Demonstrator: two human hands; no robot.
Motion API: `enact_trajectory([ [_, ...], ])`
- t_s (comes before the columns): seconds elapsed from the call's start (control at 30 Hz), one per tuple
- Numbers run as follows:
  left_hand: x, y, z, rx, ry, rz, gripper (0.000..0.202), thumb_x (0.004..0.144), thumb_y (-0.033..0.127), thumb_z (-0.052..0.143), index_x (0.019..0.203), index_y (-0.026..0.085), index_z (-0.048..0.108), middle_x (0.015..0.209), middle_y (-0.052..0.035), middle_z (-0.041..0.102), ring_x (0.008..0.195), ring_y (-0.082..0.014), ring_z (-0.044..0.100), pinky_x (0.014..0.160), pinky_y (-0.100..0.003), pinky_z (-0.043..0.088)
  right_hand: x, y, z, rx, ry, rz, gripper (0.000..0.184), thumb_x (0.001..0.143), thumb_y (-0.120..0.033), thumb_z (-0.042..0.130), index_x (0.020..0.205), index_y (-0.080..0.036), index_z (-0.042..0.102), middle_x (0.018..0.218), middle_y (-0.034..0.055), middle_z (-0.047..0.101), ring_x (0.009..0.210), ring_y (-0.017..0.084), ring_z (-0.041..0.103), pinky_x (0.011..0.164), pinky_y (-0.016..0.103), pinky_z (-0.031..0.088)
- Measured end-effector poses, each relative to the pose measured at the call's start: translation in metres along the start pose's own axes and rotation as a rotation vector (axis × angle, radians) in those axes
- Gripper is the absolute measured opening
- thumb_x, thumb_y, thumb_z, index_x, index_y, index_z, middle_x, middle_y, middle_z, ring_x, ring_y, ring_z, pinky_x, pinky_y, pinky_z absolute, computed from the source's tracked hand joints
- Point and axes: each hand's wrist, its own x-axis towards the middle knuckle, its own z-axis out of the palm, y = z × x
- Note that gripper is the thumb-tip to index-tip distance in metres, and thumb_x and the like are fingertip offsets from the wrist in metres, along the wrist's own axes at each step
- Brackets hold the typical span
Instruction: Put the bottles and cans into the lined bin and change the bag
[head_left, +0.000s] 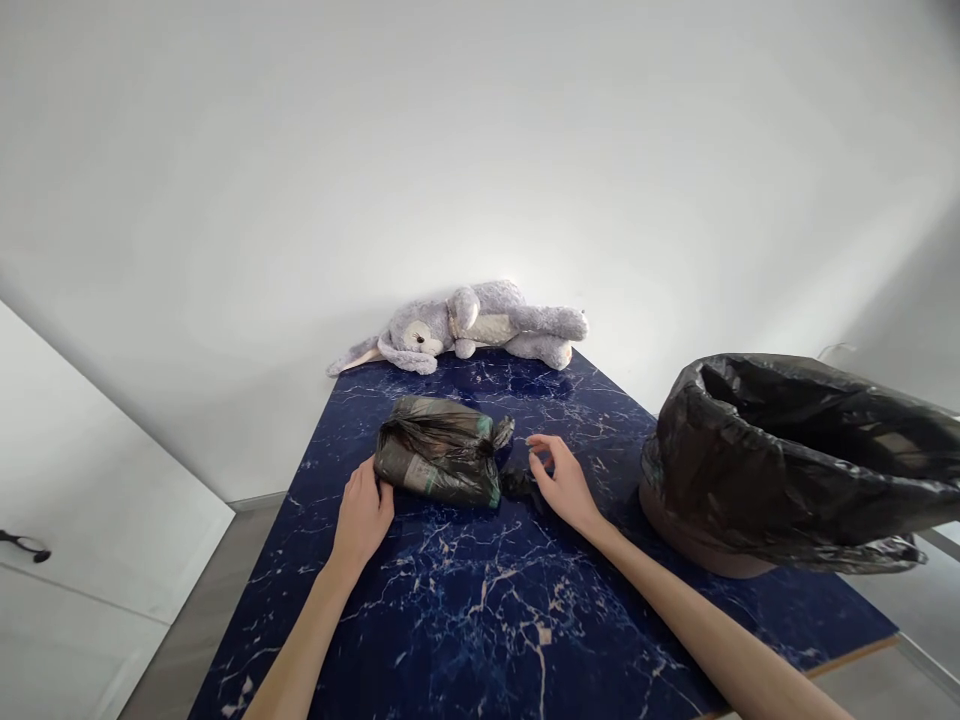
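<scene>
A tied black plastic bag [442, 455] lies on its side on the table, with a light box-like or pack-like shape showing dimly through the film. Its knotted end points right. My left hand [365, 510] grips the bag's near left corner, thumb in front and fingertips partly hidden against the film. Just right of the knot, my right hand [562, 480] hovers open, fingers slightly bent and apart, holding nothing. Under its fingertips is a small dark strip [517, 484], perhaps a loose tail of the bag; I cannot make out which.
A brown bin [697, 530] lined with a large black bin bag [750, 480] stands at the right. At the far edge of the blue marbled table [465, 610], a grey plush rabbit [480, 320] lies against the white wall. A white cabinet [82, 500] is at the left.
</scene>
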Motion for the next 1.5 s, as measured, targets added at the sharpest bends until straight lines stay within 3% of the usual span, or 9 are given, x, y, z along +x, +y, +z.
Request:
enact_trajectory([
  [0.1,0.000,0.015,-0.004,-0.057,0.020,-0.063,0.053,0.106,0.032,0.040,0.157,0.016,0.035,0.145,-0.0232,0.057,0.129,-0.0380,0.063,0.096,-0.053,0.061,-0.004,0.002,0.005,0.041,-0.086,0.018,0.044,0.095,-0.033,0.059,0.138,-0.022,0.058,0.140,0.0156,0.064,0.128,0.033,0.062,0.107,0.054,0.049],
  [0.3,0.003,0.048,-0.012,-0.017,0.167,0.169,0.064,0.103,0.015,0.041,0.164,0.019,0.024,0.165,-0.0232,0.032,0.157,-0.0386,0.032,0.123,-0.062,0.039,-0.004,-0.006,0.007,0.277,-0.369,0.050,0.060,0.099,-0.034,0.057,0.157,-0.031,0.038,0.145,0.0099,0.067,0.131,0.027,0.065,0.109,0.051,0.048],
  [0.53,-0.007,0.098,-0.010,0.044,0.128,0.540,0.058,0.098,0.005,0.048,0.152,0.024,0.045,0.146,-0.0142,0.060,0.144,-0.0307,0.051,0.119,-0.052,0.042,-0.017,-0.044,0.012,0.890,-0.600,0.299,0.061,0.096,-0.035,0.071,0.151,-0.032,0.045,0.148,0.0142,0.064,0.111,0.026,0.075,0.072,0.031,0.049],
  [0.67,-0.014,0.120,-0.002,0.091,0.090,0.552,0.052,0.095,0.020,0.060,0.146,0.021,0.050,0.135,-0.0161,0.066,0.132,-0.0352,0.058,0.117,-0.056,0.043,-0.022,-0.062,0.009,1.047,-0.700,0.357,0.060,0.090,-0.033,0.079,0.144,-0.030,0.054,0.142,0.0139,0.068,0.097,0.024,0.077,0.070,0.031,0.045],
  [0.83,-0.014,0.110,0.006,0.151,0.126,0.432,0.043,0.092,0.018,0.062,0.134,0.019,0.056,0.121,-0.0170,0.067,0.121,-0.0382,0.063,0.108,-0.059,0.048,-0.022,-0.060,0.009,0.852,-0.621,0.200,0.048,0.099,-0.043,0.068,0.141,-0.028,0.053,0.126,0.0131,0.076,0.081,0.022,0.076,0.067,0.033,0.047],
  [0.93,-0.014,0.099,0.008,0.115,0.115,0.378,0.038,0.092,0.016,0.059,0.129,0.021,0.055,0.114,-0.0139,0.069,0.117,-0.0368,0.065,0.104,-0.058,0.052,-0.021,-0.049,0.015,0.584,-0.349,0.071,0.032,0.105,-0.051,0.053,0.125,-0.026,0.058,0.111,0.0082,0.077,0.065,0.018,0.070,0.065,0.034,0.052],
  [1.07,-0.018,0.097,0.006,-0.013,0.117,0.322,0.031,0.096,0.016,0.055,0.126,0.022,0.053,0.117,-0.0130,0.069,0.125,-0.0356,0.064,0.103,-0.054,0.057,-0.018,-0.038,0.016,0.400,-0.087,0.018,0.025,0.107,-0.046,0.050,0.115,-0.026,0.062,0.101,0.0056,0.068,0.072,0.019,0.065,0.070,0.035,0.052],
  [1.3,-0.021,0.111,-0.001,-0.317,0.077,0.441,0.023,0.097,0.011,0.052,0.116,0.025,0.056,0.109,-0.0089,0.067,0.117,-0.0269,0.068,0.106,-0.048,0.059,-0.024,-0.047,0.010,0.139,-0.271,-0.350,0.017,0.103,-0.033,0.057,0.113,-0.028,0.070,0.119,0.0095,0.061,0.088,0.020,0.064,0.077,0.036,0.056],
  [1.5,-0.023,0.111,-0.002,-0.301,0.036,0.441,0.044,0.102,0.018,0.052,0.145,0.027,0.049,0.139,-0.0153,0.060,0.136,-0.0311,0.059,0.114,-0.053,0.053,-0.030,-0.047,0.012,-0.049,-0.249,-0.498,0.007,0.100,-0.034,0.066,0.103,-0.028,0.068,0.108,0.0080,0.058,0.091,0.022,0.062,0.075,0.036,0.054],
])
